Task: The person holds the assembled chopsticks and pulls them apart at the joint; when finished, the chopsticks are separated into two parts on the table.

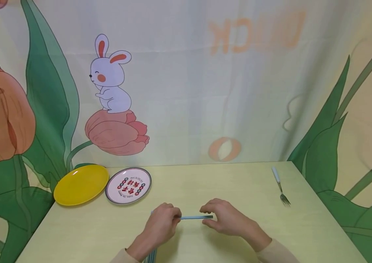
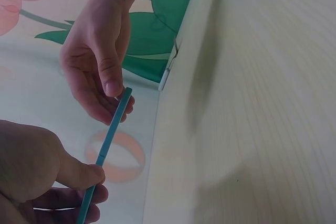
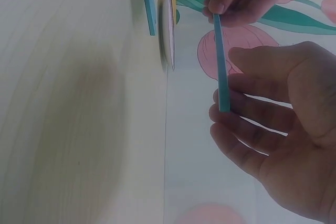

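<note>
My left hand (image 1: 162, 223) pinches a thin blue-teal chopstick (image 1: 193, 217) between thumb and fingers, holding it above the table. The stick's free end points right, toward my right hand (image 1: 227, 218). Around that end my right thumb and fingers are spread apart; in the right wrist view the chopstick (image 3: 222, 72) crosses in front of the fingers, with the thumb off it. More sticks of the same colour (image 1: 152, 255) lie on the table beneath my left forearm, partly hidden by it.
At the back left of the pale wooden table (image 1: 205, 182) are a yellow plate (image 1: 80, 184) and a white plate (image 1: 111, 190) with a dark rim and red lettering. A fork (image 1: 278, 180) with a white handle lies at the right. Behind hangs a printed curtain (image 1: 179, 91).
</note>
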A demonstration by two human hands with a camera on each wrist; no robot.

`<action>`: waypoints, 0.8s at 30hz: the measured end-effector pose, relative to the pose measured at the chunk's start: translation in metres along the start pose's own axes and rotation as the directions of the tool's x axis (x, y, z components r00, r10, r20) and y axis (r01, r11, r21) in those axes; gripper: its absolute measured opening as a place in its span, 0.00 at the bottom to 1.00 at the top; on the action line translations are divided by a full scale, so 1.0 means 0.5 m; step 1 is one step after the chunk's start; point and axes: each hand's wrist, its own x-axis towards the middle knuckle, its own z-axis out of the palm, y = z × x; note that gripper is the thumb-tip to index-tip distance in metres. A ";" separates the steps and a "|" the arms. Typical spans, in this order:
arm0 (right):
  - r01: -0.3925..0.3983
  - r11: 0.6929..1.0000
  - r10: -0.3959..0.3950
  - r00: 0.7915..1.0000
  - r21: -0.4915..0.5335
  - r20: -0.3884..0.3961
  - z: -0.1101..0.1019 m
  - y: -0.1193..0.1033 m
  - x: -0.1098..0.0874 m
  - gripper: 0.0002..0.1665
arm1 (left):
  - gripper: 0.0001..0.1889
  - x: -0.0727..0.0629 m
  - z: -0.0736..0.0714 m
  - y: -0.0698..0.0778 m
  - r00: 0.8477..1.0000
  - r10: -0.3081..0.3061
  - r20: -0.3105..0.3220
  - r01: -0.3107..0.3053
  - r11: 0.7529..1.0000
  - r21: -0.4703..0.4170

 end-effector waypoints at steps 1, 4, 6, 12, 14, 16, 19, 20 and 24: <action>0.004 1.000 -0.004 1.000 -0.003 0.000 0.001 -0.001 0.000 0.14 | 0.04 0.000 0.001 0.001 1.000 0.003 0.001 -0.003 1.000 0.001; 0.013 1.000 -0.013 1.000 -0.004 0.003 0.004 -0.004 0.002 0.14 | 0.04 0.002 0.003 0.004 1.000 0.013 0.003 -0.013 1.000 0.008; 0.018 1.000 -0.018 1.000 -0.005 0.007 0.006 -0.007 0.003 0.14 | 0.04 0.003 0.004 0.006 1.000 0.020 0.002 -0.020 1.000 0.009; 0.018 1.000 -0.018 1.000 -0.016 0.019 0.010 -0.016 0.007 0.14 | 0.04 0.007 0.005 0.012 0.999 0.044 0.005 -0.044 0.999 0.002; 0.022 1.000 -0.021 1.000 -0.018 0.020 0.012 -0.018 0.009 0.13 | 0.04 0.008 0.006 0.013 0.999 0.049 0.005 -0.049 0.999 -0.004; 0.031 0.999 -0.030 0.999 -0.019 0.024 0.013 -0.020 0.011 0.11 | 0.04 0.009 0.006 0.013 0.999 0.050 0.003 -0.050 0.999 -0.008; 0.039 0.999 -0.039 0.999 -0.013 0.026 0.017 -0.020 0.013 0.09 | 0.04 0.010 0.008 0.014 0.999 0.052 0.000 -0.052 0.998 -0.019; 0.045 0.999 -0.045 0.999 -0.012 0.022 0.018 -0.020 0.013 0.09 | 0.04 0.011 0.008 0.014 0.999 0.052 0.000 -0.052 0.998 -0.023; 0.069 0.998 -0.069 0.997 -0.013 -0.033 0.025 -0.018 0.016 0.06 | 0.04 0.014 0.011 0.015 0.998 0.056 -0.004 -0.056 0.998 -0.030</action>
